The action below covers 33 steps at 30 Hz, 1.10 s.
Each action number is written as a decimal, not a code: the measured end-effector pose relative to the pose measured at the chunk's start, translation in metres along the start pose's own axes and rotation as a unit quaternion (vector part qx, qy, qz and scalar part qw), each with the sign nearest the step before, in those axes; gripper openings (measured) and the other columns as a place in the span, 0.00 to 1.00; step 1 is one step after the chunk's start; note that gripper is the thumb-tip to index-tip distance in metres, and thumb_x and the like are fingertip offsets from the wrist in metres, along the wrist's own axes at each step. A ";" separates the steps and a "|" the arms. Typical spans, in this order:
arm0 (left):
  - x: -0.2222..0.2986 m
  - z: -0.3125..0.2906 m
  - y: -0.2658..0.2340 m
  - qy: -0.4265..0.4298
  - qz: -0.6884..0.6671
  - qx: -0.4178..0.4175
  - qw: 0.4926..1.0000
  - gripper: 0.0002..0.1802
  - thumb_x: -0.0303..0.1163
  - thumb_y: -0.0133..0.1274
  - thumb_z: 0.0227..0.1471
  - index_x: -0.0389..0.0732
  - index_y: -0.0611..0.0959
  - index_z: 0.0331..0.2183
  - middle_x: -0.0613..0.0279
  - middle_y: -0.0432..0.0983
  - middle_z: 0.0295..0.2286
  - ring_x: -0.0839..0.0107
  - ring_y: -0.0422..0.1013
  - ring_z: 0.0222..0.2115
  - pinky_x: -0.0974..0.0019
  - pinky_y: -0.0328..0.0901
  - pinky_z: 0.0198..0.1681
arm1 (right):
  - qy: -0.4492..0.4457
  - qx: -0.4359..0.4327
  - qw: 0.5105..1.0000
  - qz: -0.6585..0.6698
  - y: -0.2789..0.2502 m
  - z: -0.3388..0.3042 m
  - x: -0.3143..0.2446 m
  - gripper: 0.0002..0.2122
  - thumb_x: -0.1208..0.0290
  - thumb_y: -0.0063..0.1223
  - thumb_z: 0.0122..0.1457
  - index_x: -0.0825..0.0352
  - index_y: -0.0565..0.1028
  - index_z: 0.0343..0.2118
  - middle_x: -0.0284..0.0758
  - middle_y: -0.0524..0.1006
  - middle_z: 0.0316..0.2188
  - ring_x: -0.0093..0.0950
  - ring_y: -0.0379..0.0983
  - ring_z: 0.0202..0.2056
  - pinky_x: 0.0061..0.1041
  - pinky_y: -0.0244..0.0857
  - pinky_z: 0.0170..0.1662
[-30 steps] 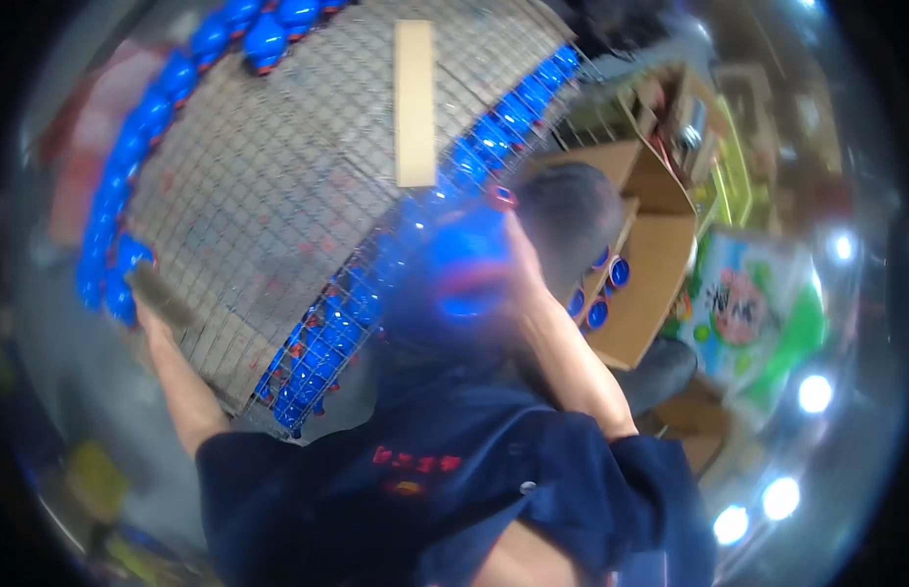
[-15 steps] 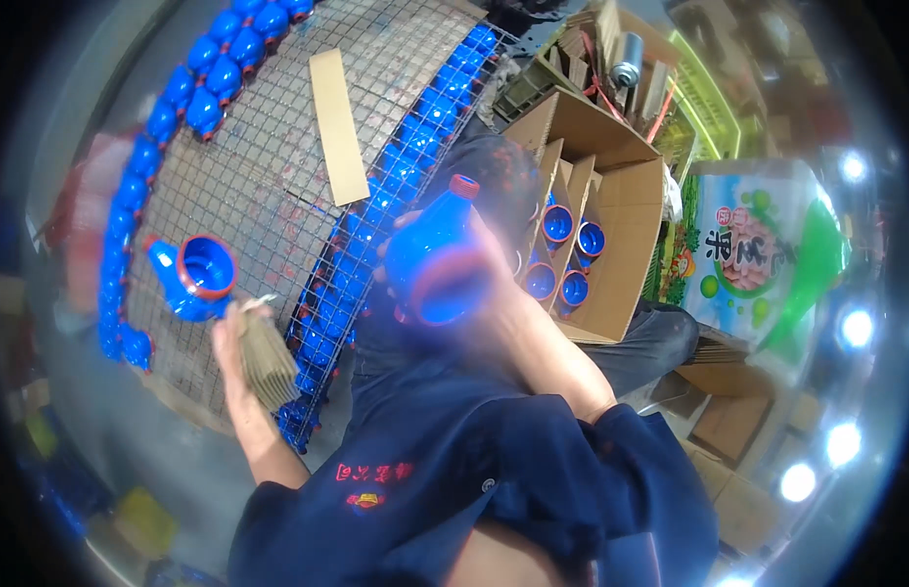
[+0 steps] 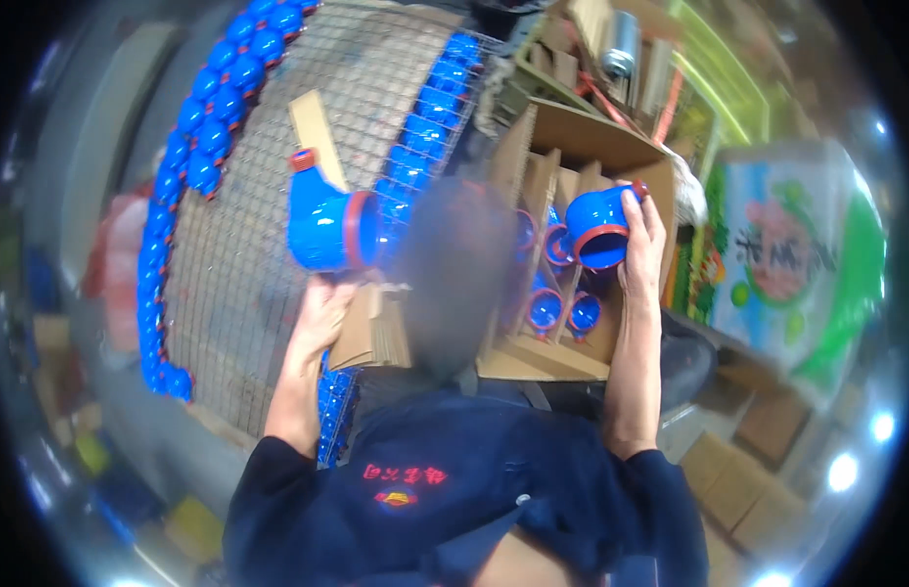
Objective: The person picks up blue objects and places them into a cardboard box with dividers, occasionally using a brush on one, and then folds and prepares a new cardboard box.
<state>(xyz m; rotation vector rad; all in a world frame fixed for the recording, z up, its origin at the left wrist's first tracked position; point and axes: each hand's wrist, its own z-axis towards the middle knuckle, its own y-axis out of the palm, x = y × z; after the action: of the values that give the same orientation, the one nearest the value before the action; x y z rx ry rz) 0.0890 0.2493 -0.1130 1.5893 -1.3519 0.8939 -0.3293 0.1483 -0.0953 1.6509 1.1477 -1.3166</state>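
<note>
My left hand (image 3: 322, 313) is closed around a bundle of folded cardboard pieces (image 3: 371, 333) and also holds a glossy blue pipe fitting (image 3: 318, 230) with red rims and an angled neck. This fitting hangs above the wire mesh rack. To the right, my right hand (image 3: 645, 230) grips another blue pipe fitting (image 3: 596, 215) from its right side, its wide mouth facing toward me. It is over an open cardboard carton (image 3: 631, 333) with dividers, where several blue fittings (image 3: 545, 309) stand in the compartments. A dark blurred shape (image 3: 450, 274) hides part of the middle.
The mesh rack (image 3: 249, 264) carries rows of blue fittings (image 3: 210, 137) along its left edge and a flat cardboard strip (image 3: 318, 137). More blue parts lie along its right side. Beyond the carton are a spray can (image 3: 621, 44), a yellow-green crate (image 3: 733, 78) and a printed bag (image 3: 777, 254).
My right hand has carried its fitting rightward from my lap to over the carton. My left hand has moved right and up with its fitting and the cardboard.
</note>
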 end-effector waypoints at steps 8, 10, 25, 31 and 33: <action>0.015 0.017 -0.007 0.048 0.031 -0.082 0.995 0.19 0.32 0.51 0.60 0.37 0.69 0.50 0.56 0.76 0.33 0.71 0.74 0.33 0.69 0.70 0.37 | -0.094 -0.186 0.818 -0.537 0.113 0.119 0.092 0.18 0.67 0.53 0.57 0.71 0.74 0.48 0.53 0.77 0.43 0.47 0.73 0.49 0.36 0.67 0.52; 0.024 0.026 -0.006 0.025 0.057 -0.133 0.989 0.18 0.34 0.50 0.60 0.37 0.70 0.49 0.57 0.76 0.33 0.72 0.73 0.33 0.69 0.69 0.36 | -0.069 -0.296 0.721 -0.623 0.090 0.164 0.162 0.15 0.71 0.51 0.53 0.69 0.79 0.42 0.50 0.78 0.43 0.45 0.74 0.49 0.36 0.69 0.50; 0.128 0.050 0.139 0.113 0.391 -0.324 0.854 0.24 0.38 0.45 0.60 0.33 0.71 0.52 0.50 0.76 0.22 0.61 0.74 0.25 0.60 0.68 0.35 | -0.054 -0.241 0.950 0.190 0.068 -0.021 -0.099 0.16 0.68 0.55 0.61 0.74 0.72 0.47 0.44 0.78 0.42 0.33 0.76 0.45 0.34 0.70 0.51; 0.110 0.072 0.041 0.015 0.101 -0.069 0.992 0.26 0.45 0.38 0.65 0.36 0.75 0.53 0.65 0.78 0.30 0.79 0.73 0.29 0.70 0.70 0.38 | -0.173 0.034 0.944 -0.279 0.017 0.065 -0.006 0.18 0.60 0.55 0.61 0.69 0.72 0.48 0.43 0.80 0.40 0.38 0.78 0.41 0.31 0.70 0.46; 0.079 0.080 -0.032 -0.014 0.090 -0.006 0.996 0.26 0.47 0.38 0.65 0.37 0.75 0.53 0.62 0.78 0.33 0.76 0.75 0.31 0.69 0.71 0.35 | -0.187 0.018 0.887 -0.422 0.030 0.089 0.027 0.22 0.57 0.56 0.60 0.68 0.72 0.50 0.48 0.79 0.42 0.47 0.76 0.43 0.36 0.69 0.47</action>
<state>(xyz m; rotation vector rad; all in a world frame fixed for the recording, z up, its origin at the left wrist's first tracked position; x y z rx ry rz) 0.1327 0.1475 -0.0774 1.4917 -1.5362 0.9726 -0.3289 0.0620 -0.1403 0.8239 1.6662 -2.0780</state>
